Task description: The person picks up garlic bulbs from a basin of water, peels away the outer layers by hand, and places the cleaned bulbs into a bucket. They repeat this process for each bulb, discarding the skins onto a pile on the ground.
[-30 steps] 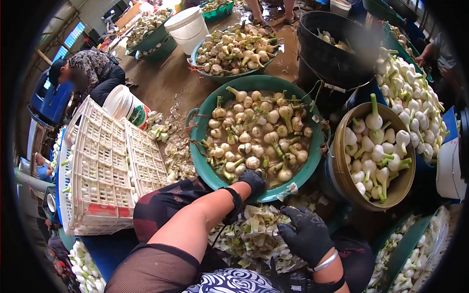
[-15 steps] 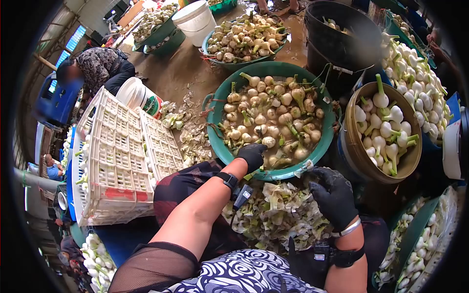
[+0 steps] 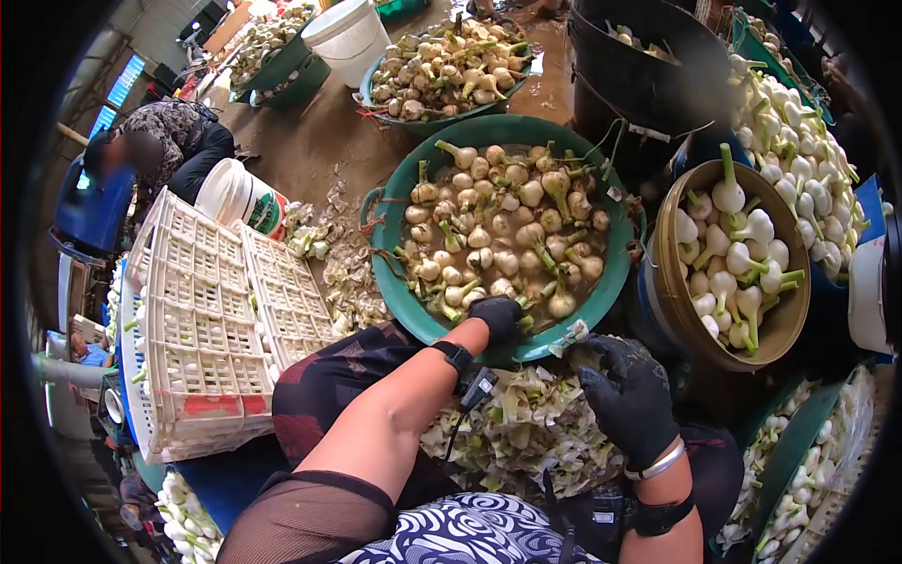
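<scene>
Two hands: both are wearing black gloves at a round green plastic basin [image 3: 615,273] of unpeeled onions in murky water.
Left hand [image 3: 500,318]: is reaching into the basin at its 6 o'clock rim, fingers curling among the onions [image 3: 507,235]; whether it is grasping one cannot be told.
Right hand [image 3: 628,395]: is hovering loosely curled, holding nothing visible, over a heap of pale green peelings [image 3: 526,428].
Peeled onions: are filling a tan round bowl [image 3: 785,324] at 3 o'clock.
White slatted plastic crate [image 3: 202,324]: is lying at 9 o'clock.

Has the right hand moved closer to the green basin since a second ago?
Yes. The right hand rose from the peel pile toward the green basin rim.
</scene>
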`<state>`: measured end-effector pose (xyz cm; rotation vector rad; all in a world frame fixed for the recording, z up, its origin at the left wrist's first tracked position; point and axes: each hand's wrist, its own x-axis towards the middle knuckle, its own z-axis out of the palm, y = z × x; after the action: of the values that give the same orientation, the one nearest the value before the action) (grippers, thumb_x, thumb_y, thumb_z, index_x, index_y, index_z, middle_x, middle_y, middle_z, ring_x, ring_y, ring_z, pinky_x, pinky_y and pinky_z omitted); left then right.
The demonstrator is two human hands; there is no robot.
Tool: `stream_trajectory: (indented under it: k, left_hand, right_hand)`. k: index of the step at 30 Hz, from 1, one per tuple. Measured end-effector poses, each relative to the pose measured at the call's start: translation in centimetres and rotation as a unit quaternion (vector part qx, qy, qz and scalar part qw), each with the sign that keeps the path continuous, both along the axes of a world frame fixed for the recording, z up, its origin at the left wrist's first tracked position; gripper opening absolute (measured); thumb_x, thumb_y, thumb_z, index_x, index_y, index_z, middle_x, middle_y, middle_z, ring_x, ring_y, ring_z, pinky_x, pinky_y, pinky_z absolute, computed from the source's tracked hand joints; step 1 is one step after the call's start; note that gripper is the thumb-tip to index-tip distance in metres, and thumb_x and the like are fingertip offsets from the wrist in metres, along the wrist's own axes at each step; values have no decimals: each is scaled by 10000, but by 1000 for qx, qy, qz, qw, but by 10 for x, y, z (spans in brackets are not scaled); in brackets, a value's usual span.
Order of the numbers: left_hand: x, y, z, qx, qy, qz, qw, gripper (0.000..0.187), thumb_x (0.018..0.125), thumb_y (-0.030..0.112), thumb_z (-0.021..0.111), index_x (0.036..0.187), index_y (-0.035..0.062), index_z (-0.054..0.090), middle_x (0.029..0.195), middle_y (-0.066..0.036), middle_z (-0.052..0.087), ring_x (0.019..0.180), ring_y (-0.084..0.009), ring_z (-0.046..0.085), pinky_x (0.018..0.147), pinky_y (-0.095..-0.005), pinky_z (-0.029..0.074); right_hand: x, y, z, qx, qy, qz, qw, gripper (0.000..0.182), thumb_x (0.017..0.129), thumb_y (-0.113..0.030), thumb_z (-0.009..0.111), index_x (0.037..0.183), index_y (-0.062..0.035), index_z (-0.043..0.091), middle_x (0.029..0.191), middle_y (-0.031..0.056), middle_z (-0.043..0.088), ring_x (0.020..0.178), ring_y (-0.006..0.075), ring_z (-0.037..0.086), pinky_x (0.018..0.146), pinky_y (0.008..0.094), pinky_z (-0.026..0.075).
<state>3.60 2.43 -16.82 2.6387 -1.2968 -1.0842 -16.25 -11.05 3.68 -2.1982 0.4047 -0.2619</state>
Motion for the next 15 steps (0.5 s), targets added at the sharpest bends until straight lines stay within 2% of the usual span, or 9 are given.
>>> stream_trajectory:
  k: [3, 5, 7, 8, 10, 11, 12, 14, 15]
  left_hand:
    - [0, 24, 33, -201, 147, 188, 950, 290, 693, 268, 664, 870, 38, 650, 809, -173, 640, 764, -320, 617, 699, -390, 482]
    - [-22, 26, 76, -342, 390, 399, 756, 169, 784, 134, 630, 896, 8, 614, 782, -86, 628, 711, -181, 595, 644, -306, 473]
    - [-47, 32, 129, -379, 505, 426, 648, 165, 836, 139, 604, 925, 2, 586, 807, -84, 614, 710, -172, 599, 689, -294, 500]
    - [-59, 37, 145, -386, 506, 397, 662, 161, 854, 137, 586, 942, 3, 580, 844, -91, 615, 725, -183, 606, 686, -298, 505]
    - [-73, 50, 158, -448, 76, 19, 890, 185, 865, 151, 578, 980, 6, 570, 859, -92, 609, 753, -182, 609, 686, -300, 508]
    - [-83, 51, 159, -440, 292, 202, 825, 208, 869, 169, 583, 1010, 17, 565, 851, -75, 602, 756, -167, 603, 670, -291, 506]
    - [-89, 48, 172, -442, 293, 197, 825, 208, 869, 169, 583, 1010, 17, 565, 851, -75, 602, 756, -167, 603, 670, -291, 506]
    - [-95, 42, 206, -440, 519, 396, 617, 201, 874, 184, 584, 1003, 30, 570, 849, -58, 601, 735, -149, 593, 644, -271, 495]
    - [-93, 46, 210, -441, 504, 365, 647, 205, 876, 202, 592, 993, 34, 570, 875, -53, 608, 734, -137, 588, 628, -256, 483]
  right_hand:
    - [1, 4, 4, 31, 27, -5, 999, 386, 756, -189, 645, 1081, 6, 575, 1007, 214, 598, 925, 368, 572, 820, 424, 454]
    - [0, 13, -1, 60, 10, -9, 998, 531, 746, -210, 659, 1200, 16, 500, 1099, 241, 559, 1024, 374, 541, 892, 419, 426]
    - [1, 24, -12, 106, -50, 1, 993, 714, 725, -239, 690, 1316, 23, 384, 1213, 260, 499, 1152, 377, 470, 993, 405, 361]
    - [1, 32, -21, 128, -83, -21, 988, 693, 710, -216, 711, 1298, 11, 421, 1218, 233, 509, 1134, 353, 492, 985, 394, 371]
    - [0, 37, -28, 193, -107, 0, 975, 714, 694, -146, 763, 1308, -3, 427, 1302, 171, 465, 1184, 255, 477, 989, 353, 385]
    - [-5, 39, -29, 133, -128, 11, 983, 607, 745, -98, 721, 1280, 11, 457, 1289, 151, 478, 1164, 222, 491, 969, 330, 409]
    - [-8, 41, -28, 130, -130, 8, 983, 607, 745, -98, 721, 1280, 11, 457, 1289, 151, 478, 1164, 222, 491, 969, 330, 409]
    - [-9, 45, -25, 282, -195, 4, 939, 592, 728, -145, 729, 1249, 6, 491, 1161, 145, 571, 1090, 261, 539, 958, 353, 401]
    - [-10, 47, -21, 282, -197, 8, 939, 592, 728, -145, 729, 1249, 6, 491, 1161, 145, 571, 1090, 261, 539, 958, 353, 401]
